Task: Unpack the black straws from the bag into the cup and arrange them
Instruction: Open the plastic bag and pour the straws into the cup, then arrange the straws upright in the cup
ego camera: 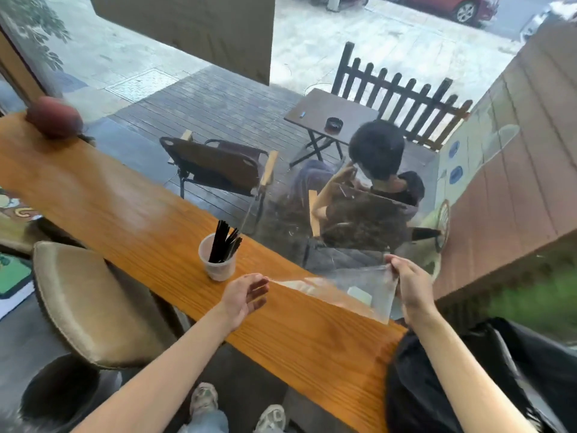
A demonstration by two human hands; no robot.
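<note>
Several black straws (224, 240) stand leaning in a translucent plastic cup (218, 266) on the wooden counter (131, 201). To the right of the cup, a clear plastic bag (346, 293) hangs stretched just above the counter; no straws show inside it. My right hand (409, 284) pinches the bag's far right corner. My left hand (246, 296) is at the bag's left tip, fingers spread; whether it grips the tip is unclear.
The counter runs along a window; a person sits outside behind the glass. A brown ball (53, 117) rests at the counter's far left. A padded stool (90, 304) stands below left. A black bag (487, 379) lies at the counter's right end.
</note>
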